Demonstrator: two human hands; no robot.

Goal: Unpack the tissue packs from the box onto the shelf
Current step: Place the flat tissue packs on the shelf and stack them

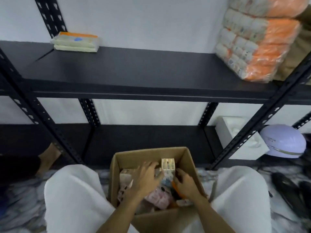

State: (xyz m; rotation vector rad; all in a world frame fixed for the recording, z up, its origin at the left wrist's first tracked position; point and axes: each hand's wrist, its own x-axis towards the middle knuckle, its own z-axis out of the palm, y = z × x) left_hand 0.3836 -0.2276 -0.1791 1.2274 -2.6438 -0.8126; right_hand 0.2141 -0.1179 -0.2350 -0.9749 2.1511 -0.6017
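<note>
A black metal shelf [134,73] stands against a white wall, on a marbled floor [20,199]. An open box [148,157] sits before it, between the person's knees. Both hands are inside: the left hand [144,175] and right hand [185,182] curl around an upright tissue pack [168,167]. Pink packs [158,198] lie beneath. On the shelf, a flat pack [75,42] rests left; wrapped orange bundles [257,44] are stacked right. A lilac helmet [282,143] sits lower right.
</note>
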